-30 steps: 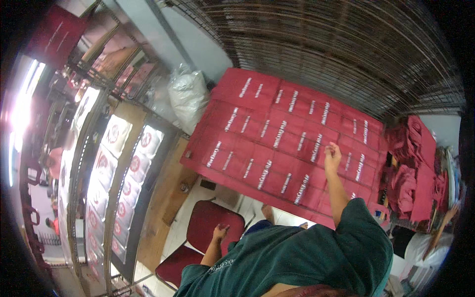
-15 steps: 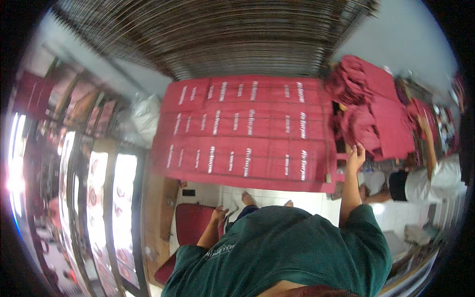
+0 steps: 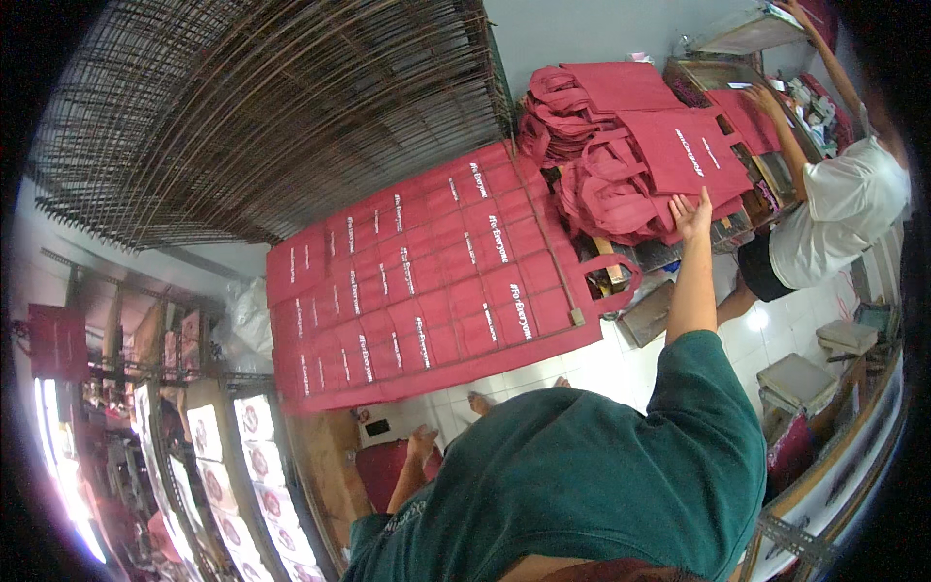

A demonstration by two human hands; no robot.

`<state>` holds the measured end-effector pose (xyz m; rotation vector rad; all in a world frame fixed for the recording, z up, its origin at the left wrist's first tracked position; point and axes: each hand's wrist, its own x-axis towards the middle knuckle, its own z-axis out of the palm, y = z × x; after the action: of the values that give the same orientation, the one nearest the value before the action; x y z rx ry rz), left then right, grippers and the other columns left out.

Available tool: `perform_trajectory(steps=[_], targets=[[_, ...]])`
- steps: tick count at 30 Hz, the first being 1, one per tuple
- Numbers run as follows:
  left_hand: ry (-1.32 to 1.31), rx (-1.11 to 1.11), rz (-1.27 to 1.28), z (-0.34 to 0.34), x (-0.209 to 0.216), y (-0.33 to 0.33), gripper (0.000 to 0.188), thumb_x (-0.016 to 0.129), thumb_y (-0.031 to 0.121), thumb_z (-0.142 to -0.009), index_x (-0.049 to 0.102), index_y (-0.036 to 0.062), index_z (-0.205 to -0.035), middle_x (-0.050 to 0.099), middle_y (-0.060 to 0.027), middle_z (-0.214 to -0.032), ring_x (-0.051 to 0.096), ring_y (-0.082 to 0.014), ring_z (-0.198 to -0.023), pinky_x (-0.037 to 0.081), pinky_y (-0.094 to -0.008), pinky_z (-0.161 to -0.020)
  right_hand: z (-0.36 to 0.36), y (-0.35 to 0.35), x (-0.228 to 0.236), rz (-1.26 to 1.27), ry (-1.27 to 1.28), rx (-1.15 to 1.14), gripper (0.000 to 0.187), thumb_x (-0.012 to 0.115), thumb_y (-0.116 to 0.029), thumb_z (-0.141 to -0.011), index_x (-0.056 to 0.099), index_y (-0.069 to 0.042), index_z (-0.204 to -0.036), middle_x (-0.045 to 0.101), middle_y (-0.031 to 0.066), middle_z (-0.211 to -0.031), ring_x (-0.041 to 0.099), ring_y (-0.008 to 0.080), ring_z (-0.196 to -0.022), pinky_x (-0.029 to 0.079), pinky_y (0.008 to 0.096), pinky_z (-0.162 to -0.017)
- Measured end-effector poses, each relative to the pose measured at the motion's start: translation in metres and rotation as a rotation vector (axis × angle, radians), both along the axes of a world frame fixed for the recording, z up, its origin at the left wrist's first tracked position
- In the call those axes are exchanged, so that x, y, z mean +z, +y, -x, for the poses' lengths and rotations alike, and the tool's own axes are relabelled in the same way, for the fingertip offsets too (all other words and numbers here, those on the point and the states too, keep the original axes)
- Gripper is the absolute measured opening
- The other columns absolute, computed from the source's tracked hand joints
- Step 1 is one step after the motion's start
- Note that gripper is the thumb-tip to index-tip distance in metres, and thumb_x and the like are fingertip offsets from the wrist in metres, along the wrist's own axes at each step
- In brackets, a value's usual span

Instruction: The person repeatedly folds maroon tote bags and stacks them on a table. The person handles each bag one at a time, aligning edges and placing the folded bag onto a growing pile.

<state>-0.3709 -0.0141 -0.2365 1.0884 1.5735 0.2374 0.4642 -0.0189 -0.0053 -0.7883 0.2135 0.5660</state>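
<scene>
My right hand [image 3: 690, 213] reaches forward, fingers stretched and apart, touching the near edge of a red cloth bag [image 3: 669, 160] with white print. That bag tops the nearer of two piles of red bags with loop handles; the handles [image 3: 606, 184] bunch on its left. My left hand [image 3: 422, 443] hangs low at my side, near a red chair seat [image 3: 378, 475]; it looks open and holds nothing I can see. In front of me, a slanted rack [image 3: 446, 242] carries rows of red bags with white print, one loop handle [image 3: 621, 281] sticking out at its right end.
A tall stack of wire racks [image 3: 291, 107] rises behind the bags. At the right, a co-worker in a white shirt [image 3: 844, 213] reaches over a work table toward another red bag [image 3: 747, 121]. Framed panels [image 3: 272, 485] stand at the left, and stools [image 3: 800, 383] at the lower right.
My view has turned to the right. My right hand has opened out along the front pile, whose top bag now shows white print. The co-worker has raised one arm toward a hinged frame.
</scene>
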Motion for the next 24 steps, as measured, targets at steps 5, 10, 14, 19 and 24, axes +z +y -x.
perform_trajectory(steps=[5,10,14,19,24], targets=[[0.239,-0.094,-0.028,-0.035,0.04,-0.016,0.059,0.064,0.032,-0.078,0.046,-0.0007,-0.124,0.055,-0.0199,-0.115,0.053,-0.0272,-0.105,0.043,-0.0349,-0.086,-0.059,0.042,-0.03,0.391,-0.332,-0.199,0.044,0.059,-0.001,-0.072,0.045,-0.007,-0.114,0.058,0.0111,-0.084,0.051,0.0178,-0.055,0.05,0.0361,-0.054],[0.466,-0.124,-0.097,-0.059,0.078,-0.043,0.061,0.063,0.04,-0.075,0.048,0.005,-0.123,0.06,-0.0213,-0.107,0.057,-0.0332,-0.101,0.044,-0.0381,-0.088,0.0,0.04,0.022,1.135,-1.319,-0.128,0.048,0.054,-0.014,-0.072,0.055,-0.004,-0.119,0.062,0.0149,-0.109,0.06,0.0256,-0.095,0.045,0.0338,-0.082],[0.086,0.16,-0.349,-0.112,0.109,-0.046,0.048,0.064,0.029,-0.078,0.053,0.0033,-0.117,0.063,-0.0163,-0.099,0.061,-0.0298,-0.093,0.047,-0.0369,-0.083,0.04,0.048,0.085,1.101,-1.625,-0.172,0.026,0.059,-0.024,-0.083,0.065,-0.014,-0.106,0.066,0.011,-0.099,0.064,0.0251,-0.089,0.049,0.0329,-0.075],[-0.062,-0.045,-0.594,-0.205,0.179,-0.004,0.046,0.06,0.035,-0.084,0.053,0.0035,-0.116,0.061,-0.0135,-0.106,0.059,-0.0244,-0.095,0.047,-0.0356,-0.082,0.093,0.07,0.181,0.491,-1.712,0.058,0.024,0.058,-0.012,-0.086,0.06,0.003,-0.105,0.065,0.0112,-0.098,0.062,0.0205,-0.088,0.047,0.031,-0.079],[-0.595,-0.04,0.007,-0.296,0.235,0.041,0.088,0.043,0.073,-0.075,0.037,0.0066,-0.133,0.043,-0.019,-0.13,0.046,-0.0308,-0.115,0.035,-0.0497,-0.095,0.106,0.082,0.221,0.221,-1.727,0.196,0.029,0.058,-0.011,-0.085,0.056,0.002,-0.111,0.06,0.0131,-0.104,0.057,0.0219,-0.096,0.045,0.0327,-0.084]])
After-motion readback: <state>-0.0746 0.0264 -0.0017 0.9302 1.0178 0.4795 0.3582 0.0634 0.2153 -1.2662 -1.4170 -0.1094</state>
